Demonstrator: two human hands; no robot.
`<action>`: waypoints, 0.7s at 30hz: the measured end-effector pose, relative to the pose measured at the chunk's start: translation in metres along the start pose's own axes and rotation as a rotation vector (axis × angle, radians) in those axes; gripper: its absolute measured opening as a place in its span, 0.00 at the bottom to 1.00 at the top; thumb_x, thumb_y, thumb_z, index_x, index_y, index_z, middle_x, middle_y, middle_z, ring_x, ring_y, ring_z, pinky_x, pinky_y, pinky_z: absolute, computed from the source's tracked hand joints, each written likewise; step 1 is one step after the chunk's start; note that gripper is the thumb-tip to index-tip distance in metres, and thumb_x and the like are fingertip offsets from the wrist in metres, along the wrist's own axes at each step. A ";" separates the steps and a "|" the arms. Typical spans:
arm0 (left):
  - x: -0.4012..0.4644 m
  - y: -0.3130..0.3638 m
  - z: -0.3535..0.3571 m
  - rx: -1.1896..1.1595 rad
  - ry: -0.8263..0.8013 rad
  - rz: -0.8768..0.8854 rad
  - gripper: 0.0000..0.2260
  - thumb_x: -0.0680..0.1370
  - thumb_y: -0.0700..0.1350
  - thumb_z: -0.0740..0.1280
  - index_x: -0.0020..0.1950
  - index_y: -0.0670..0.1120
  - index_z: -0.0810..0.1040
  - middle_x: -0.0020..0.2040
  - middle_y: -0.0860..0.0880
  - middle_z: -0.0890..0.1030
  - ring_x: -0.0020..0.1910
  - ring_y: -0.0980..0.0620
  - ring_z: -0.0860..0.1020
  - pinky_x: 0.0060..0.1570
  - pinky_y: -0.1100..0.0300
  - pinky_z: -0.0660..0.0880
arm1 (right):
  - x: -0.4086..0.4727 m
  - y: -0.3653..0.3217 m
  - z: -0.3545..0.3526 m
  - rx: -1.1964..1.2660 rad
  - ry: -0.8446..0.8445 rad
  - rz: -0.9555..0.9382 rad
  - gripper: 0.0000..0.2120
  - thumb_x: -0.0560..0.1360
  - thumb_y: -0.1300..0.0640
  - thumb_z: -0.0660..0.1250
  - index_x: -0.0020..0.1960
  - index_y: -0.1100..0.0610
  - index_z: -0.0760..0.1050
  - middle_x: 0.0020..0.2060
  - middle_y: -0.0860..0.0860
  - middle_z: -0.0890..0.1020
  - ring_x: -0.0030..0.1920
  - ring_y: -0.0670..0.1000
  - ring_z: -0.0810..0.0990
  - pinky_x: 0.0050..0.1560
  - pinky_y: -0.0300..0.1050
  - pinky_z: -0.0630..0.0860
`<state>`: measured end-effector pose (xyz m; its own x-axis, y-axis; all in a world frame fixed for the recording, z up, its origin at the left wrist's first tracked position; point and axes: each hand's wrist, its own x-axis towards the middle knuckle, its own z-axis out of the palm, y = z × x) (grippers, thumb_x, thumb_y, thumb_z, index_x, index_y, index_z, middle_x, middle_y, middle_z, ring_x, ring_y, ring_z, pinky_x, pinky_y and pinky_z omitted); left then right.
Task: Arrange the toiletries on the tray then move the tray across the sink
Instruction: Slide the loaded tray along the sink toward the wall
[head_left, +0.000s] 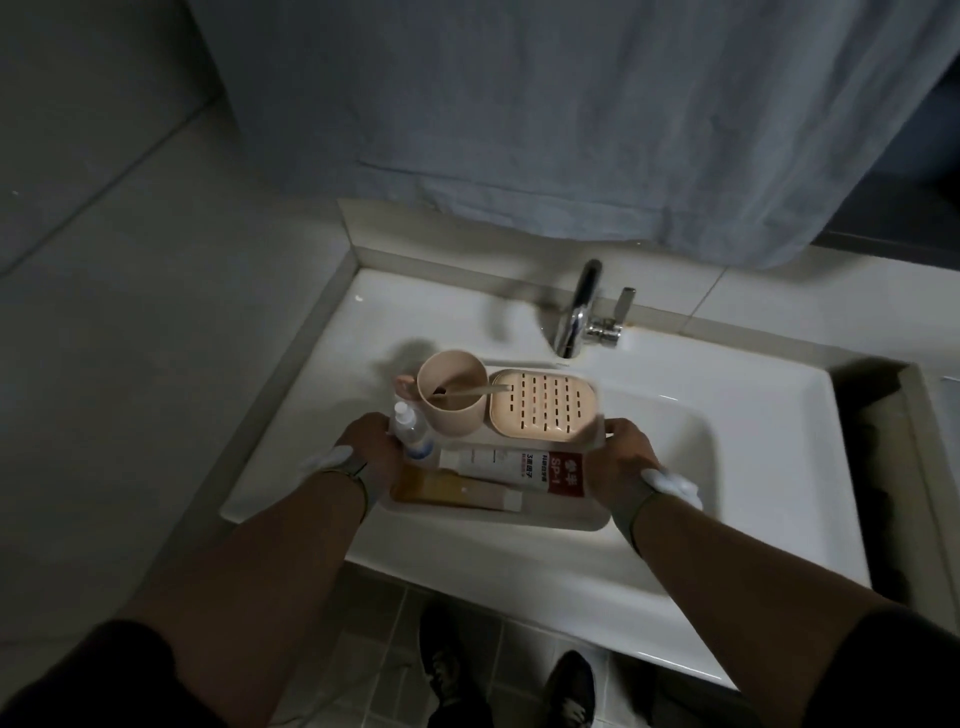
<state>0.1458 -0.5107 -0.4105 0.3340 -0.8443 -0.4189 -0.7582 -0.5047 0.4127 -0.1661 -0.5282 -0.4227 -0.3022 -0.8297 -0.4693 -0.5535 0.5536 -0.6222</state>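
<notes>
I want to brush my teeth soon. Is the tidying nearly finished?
Nearly. Done: the cup, soap dish, small bottle and two tubes all sit on the tray. In hand: the left hand and right hand grip the tray's two ends, over the sink's left part. Left: carrying it across and setting it down.

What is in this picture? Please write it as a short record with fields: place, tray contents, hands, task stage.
place: white sink with a chrome faucet
tray: tray over the left part of the basin
upright on tray: pink cup with a toothbrush inside; small clear bottle
lying on tray: white tube; amber tube
also on tray: slotted soap dish
left hand: left hand grips the tray's left edge
right hand: right hand grips the tray's right edge
task stage: toiletries arranged; tray held by both hands
</notes>
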 end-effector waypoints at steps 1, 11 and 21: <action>0.005 -0.007 -0.005 0.007 -0.004 -0.005 0.10 0.79 0.44 0.64 0.51 0.41 0.82 0.52 0.38 0.83 0.51 0.36 0.80 0.49 0.50 0.78 | -0.001 -0.007 0.007 -0.002 -0.002 -0.009 0.18 0.81 0.36 0.57 0.57 0.47 0.77 0.41 0.45 0.84 0.43 0.51 0.84 0.53 0.55 0.83; 0.038 -0.057 -0.055 0.028 0.019 -0.025 0.09 0.79 0.43 0.64 0.51 0.40 0.81 0.55 0.38 0.83 0.55 0.36 0.80 0.50 0.52 0.75 | -0.007 -0.066 0.066 -0.021 -0.028 -0.070 0.16 0.83 0.49 0.60 0.61 0.55 0.81 0.40 0.48 0.81 0.36 0.46 0.78 0.32 0.39 0.69; 0.066 -0.067 -0.066 0.026 -0.025 -0.032 0.08 0.81 0.43 0.61 0.50 0.43 0.80 0.56 0.38 0.82 0.55 0.38 0.80 0.55 0.53 0.75 | -0.001 -0.088 0.083 -0.004 -0.047 -0.028 0.15 0.84 0.48 0.58 0.62 0.54 0.79 0.38 0.46 0.79 0.36 0.45 0.76 0.32 0.39 0.68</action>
<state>0.2558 -0.5442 -0.4122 0.3450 -0.8228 -0.4517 -0.7618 -0.5266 0.3773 -0.0523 -0.5707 -0.4195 -0.2497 -0.8407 -0.4805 -0.5643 0.5296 -0.6333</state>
